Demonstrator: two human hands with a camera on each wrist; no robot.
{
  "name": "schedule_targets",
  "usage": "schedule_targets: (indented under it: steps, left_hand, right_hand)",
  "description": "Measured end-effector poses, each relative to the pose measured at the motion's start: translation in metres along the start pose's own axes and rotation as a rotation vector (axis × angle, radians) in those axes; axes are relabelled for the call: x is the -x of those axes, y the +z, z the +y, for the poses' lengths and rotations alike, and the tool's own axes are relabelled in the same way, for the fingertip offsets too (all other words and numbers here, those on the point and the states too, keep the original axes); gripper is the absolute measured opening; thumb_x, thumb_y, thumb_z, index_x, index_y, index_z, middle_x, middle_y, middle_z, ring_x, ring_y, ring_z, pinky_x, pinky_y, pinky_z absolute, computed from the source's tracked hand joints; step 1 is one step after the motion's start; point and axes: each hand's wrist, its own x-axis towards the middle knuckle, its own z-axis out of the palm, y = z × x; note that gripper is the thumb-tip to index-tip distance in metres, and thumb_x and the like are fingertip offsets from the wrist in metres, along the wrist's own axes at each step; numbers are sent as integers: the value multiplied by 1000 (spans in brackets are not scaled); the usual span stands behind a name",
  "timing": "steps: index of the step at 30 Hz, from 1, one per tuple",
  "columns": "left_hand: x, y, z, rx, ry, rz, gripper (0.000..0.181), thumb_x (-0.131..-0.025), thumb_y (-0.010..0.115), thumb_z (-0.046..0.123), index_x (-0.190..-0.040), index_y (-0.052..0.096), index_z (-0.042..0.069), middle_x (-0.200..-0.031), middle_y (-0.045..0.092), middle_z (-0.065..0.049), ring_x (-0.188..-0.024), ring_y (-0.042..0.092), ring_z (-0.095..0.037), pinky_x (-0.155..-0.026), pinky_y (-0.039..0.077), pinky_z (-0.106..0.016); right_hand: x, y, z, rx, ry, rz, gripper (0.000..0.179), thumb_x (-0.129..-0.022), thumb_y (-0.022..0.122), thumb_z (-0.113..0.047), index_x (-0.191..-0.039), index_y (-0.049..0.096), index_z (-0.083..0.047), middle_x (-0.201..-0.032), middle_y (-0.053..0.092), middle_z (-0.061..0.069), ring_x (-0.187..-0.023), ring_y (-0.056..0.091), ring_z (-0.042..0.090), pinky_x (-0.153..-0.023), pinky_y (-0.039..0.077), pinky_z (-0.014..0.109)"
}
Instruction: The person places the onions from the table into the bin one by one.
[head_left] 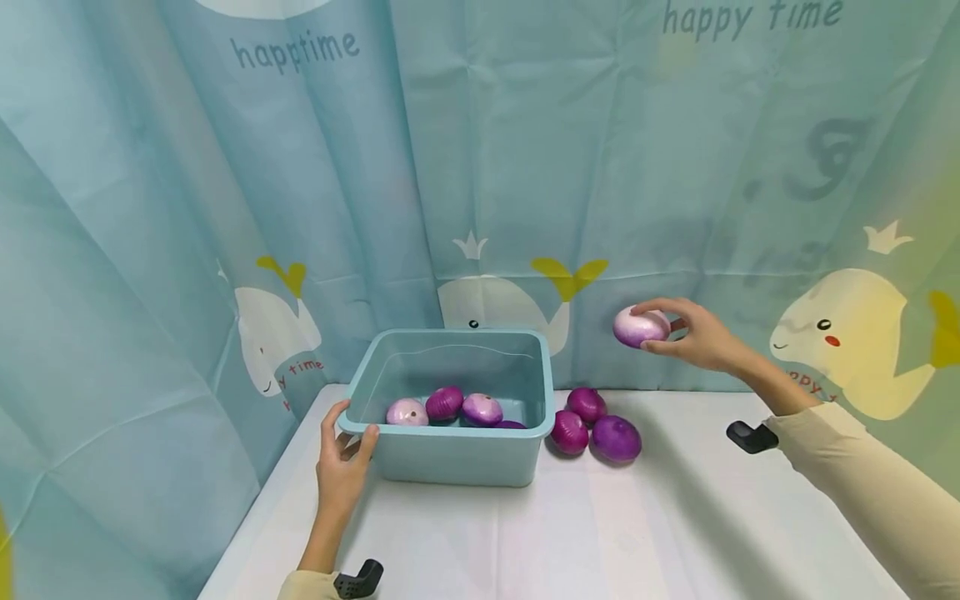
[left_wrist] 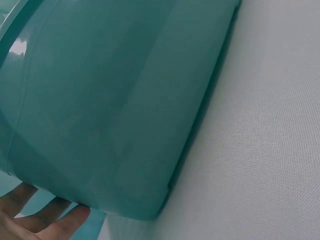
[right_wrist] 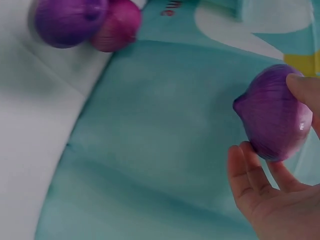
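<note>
A pale purple-and-white onion [head_left: 637, 327] is held in the air by my right hand [head_left: 697, 335], pinched between thumb and fingers. The right wrist view shows this onion [right_wrist: 275, 114] from its purple side, pointed end outward. My left hand [head_left: 345, 467] grips the near left corner of a blue-green plastic bin [head_left: 457, 458], thumb at the front rim and fingers along the left side. Inside the bin lie several onions, among them a magenta onion [head_left: 445, 403] and a pale onion [head_left: 407, 412]; the front wall partly hides them.
Three onions sit together on the white table [head_left: 600, 533] just right of the bin: a purple onion [head_left: 617, 439] in front and two magenta onions, one [head_left: 587, 405] at the back. A blue curtain [head_left: 487, 167] with whale prints hangs along the table's back and left edges.
</note>
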Motion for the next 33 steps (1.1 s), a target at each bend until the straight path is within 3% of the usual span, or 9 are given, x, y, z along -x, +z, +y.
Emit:
schedule_targets:
  steps: [7, 15, 18, 26, 33]
  left_hand:
    - [1, 0, -2, 1, 4, 6, 66, -101, 68, 29, -157, 32, 29, -155, 43, -23, -127, 57, -46, -87, 53, -30]
    - [1, 0, -2, -1, 13, -3, 68, -101, 67, 28, -158, 30, 28, -156, 43, -25, -127, 57, -48, -94, 53, -49]
    - [1, 0, -2, -6, 11, 1, 67, -101, 67, 30, -158, 31, 29, -155, 43, -24, -128, 56, -47, -94, 52, -50]
    - [0, -1, -4, -13, 8, 20, 65, -101, 68, 32, -156, 34, 30, -154, 45, -22, -128, 57, -45, -81, 48, -15]
    - [-1, 2, -5, 22, 13, 13, 67, -101, 68, 24, -158, 32, 26, -155, 44, -22, -128, 56, -44, -78, 46, -10]
  right_hand:
    - [-7, -14, -9, -22, 85, 25, 55, -89, 82, -12, -140, 60, -8, -135, 50, 24, -106, 64, 46, -74, 54, 22]
    - [-11, -19, -12, -3, 81, 29, 56, -88, 83, -13, -140, 60, -7, -133, 49, 25, -104, 65, 46, -75, 53, 17]
    - [-14, -20, -14, 13, 76, 22, 56, -88, 83, -14, -139, 60, -9, -134, 50, 25, -103, 66, 46, -76, 53, 18]
    - [-36, -14, -27, 75, 8, -7, 52, -85, 85, -13, -133, 63, -12, -130, 57, 18, -100, 65, 37, -76, 56, 26]
    - [-68, 11, -47, 58, -67, -53, 49, -83, 83, -8, -128, 64, -13, -127, 59, 13, -108, 51, 30, -81, 54, 44]
